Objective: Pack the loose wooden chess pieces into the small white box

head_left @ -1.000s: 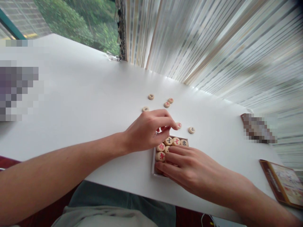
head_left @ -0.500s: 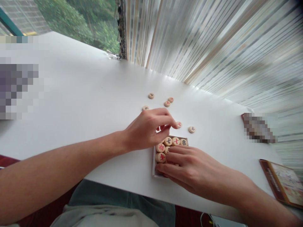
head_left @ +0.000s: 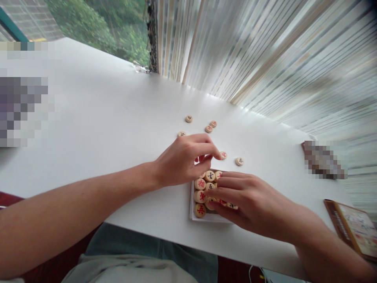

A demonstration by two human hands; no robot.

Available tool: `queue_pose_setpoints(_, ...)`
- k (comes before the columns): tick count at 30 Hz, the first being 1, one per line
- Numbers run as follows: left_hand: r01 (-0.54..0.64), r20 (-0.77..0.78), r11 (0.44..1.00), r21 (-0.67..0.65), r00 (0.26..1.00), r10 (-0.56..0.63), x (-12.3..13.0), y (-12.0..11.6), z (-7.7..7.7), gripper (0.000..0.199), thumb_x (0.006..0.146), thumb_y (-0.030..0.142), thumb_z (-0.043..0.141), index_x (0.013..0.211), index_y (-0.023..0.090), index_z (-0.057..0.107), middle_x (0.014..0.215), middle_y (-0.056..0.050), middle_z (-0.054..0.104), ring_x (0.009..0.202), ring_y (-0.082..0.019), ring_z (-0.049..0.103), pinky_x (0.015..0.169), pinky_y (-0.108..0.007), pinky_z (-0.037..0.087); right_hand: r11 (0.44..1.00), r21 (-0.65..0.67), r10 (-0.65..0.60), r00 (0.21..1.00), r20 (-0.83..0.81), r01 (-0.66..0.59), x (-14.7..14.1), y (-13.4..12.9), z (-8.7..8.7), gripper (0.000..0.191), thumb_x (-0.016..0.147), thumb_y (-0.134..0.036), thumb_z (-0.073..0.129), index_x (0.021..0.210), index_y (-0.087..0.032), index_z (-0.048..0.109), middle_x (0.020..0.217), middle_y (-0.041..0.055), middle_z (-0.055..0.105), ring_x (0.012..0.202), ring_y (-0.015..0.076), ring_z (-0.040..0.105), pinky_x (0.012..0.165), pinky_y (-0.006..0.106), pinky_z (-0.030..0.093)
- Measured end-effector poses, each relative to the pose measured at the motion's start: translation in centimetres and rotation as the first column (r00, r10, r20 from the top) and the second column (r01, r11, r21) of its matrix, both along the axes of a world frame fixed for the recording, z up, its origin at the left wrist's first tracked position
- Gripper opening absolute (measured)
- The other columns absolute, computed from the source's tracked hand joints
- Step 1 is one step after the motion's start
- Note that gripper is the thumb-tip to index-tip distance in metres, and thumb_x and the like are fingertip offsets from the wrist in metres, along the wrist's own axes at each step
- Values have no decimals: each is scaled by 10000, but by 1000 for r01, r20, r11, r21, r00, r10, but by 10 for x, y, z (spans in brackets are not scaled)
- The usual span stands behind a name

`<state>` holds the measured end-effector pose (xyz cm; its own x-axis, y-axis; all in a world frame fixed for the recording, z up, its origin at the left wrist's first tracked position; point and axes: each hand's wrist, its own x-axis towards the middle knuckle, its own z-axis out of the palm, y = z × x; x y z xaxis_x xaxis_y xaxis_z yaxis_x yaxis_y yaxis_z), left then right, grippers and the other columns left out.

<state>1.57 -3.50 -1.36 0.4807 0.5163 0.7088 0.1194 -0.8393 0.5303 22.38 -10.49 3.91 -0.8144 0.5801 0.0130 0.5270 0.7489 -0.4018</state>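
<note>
A shallow box point(head_left: 191, 206) holds rows of round wooden Chinese chess pieces with red or black characters. My right hand point(head_left: 250, 200) lies over the box's right side, fingers apart, hiding several pieces. Its index fingertip is at a red piece point(head_left: 200, 196), its thumb near a black piece point(head_left: 210, 203). Another red piece point(head_left: 200, 210) sits in the near left corner. My left hand point(head_left: 188, 159) hovers at the far left corner, fingers curled, with a gap between thumb and index finger. The index fingertip is beside a loose red piece point(head_left: 224, 155); the other fingers are partly hidden.
Loose pieces lie beyond the box: a black one point(head_left: 239, 161) at right, two red ones point(head_left: 209, 129) together, and black ones point(head_left: 189, 118) farther left. A brown-edged booklet point(head_left: 350, 228) lies at the right. Striped curtains point(head_left: 235, 51) hang behind the white table point(head_left: 88, 118).
My right hand has drawn back to the right from the box's near left corner, uncovering a red piece there, and now covers more of the right side. My left hand stays nearly still.
</note>
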Motion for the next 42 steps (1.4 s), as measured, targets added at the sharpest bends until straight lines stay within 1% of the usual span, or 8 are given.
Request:
queue_pose_setpoints(7,13,-1,1000,-5,1000,-13,0,0,1,249,890,-37,614,940,125,797,924,-63,772,722,-113,673,672,-232,548,998,66,-18,1000,-8,18,-5,-2,-6,287,1068,-176,593,836,-132,757,783,60,721,716,206,664,693,355,478)
queue_pose_setpoints(17,24,-9,999,-22,1000,-24,-1,0,0,248,898,-24,607,934,137,792,923,-59,770,702,-104,650,658,-226,544,989,142,-47,999,8,45,-10,-5,-10,328,1068,-200,594,773,-142,723,732,44,699,649,188,629,640,350,451)
queue_pose_setpoints(22,27,-12,999,-24,1000,-28,0,0,0,243,895,-26,609,937,127,793,931,-64,770,693,-99,642,663,-224,546,987,148,-61,998,18,58,-9,-6,-10,284,1057,-193,611,807,-146,737,764,50,716,687,199,652,674,350,477)
queue_pose_setpoints(28,-4,-25,1000,-6,1000,4,-3,3,2,259,891,-10,607,937,166,792,920,-44,774,742,-130,689,684,-254,555,992,94,-85,996,5,84,-4,-7,0,215,1042,-191,626,870,-157,753,771,54,710,701,191,649,667,320,475)
queue_pose_setpoints(32,-101,-4,995,-5,995,101,-9,12,5,238,883,8,617,920,168,789,912,-39,777,715,-125,686,684,-261,571,979,142,-137,987,-78,147,4,-1,11,246,1048,-219,617,845,-164,746,708,34,684,618,159,592,597,298,421)
queue_pose_setpoints(34,-159,4,987,-11,987,159,-13,18,7,228,882,23,619,920,164,794,906,-40,777,698,-120,684,670,-253,579,967,156,-183,974,-132,203,8,4,17,202,1033,-230,656,869,-167,756,700,16,685,603,135,593,589,271,416)
queue_pose_setpoints(37,-216,-4,976,-17,976,216,-18,26,9,211,885,54,623,930,158,802,899,-51,780,740,-142,716,654,-246,595,964,106,-225,962,-155,243,15,11,25,131,998,-222,706,892,-172,765,690,-17,674,571,96,574,578,236,403)
queue_pose_setpoints(42,-248,-2,967,-49,969,248,-21,36,7,189,894,88,635,935,154,808,904,-57,779,706,-133,716,628,-228,608,976,-127,-173,984,32,175,15,6,27,94,920,-168,761,840,-185,715,738,-28,668,631,98,573,627,225,402)
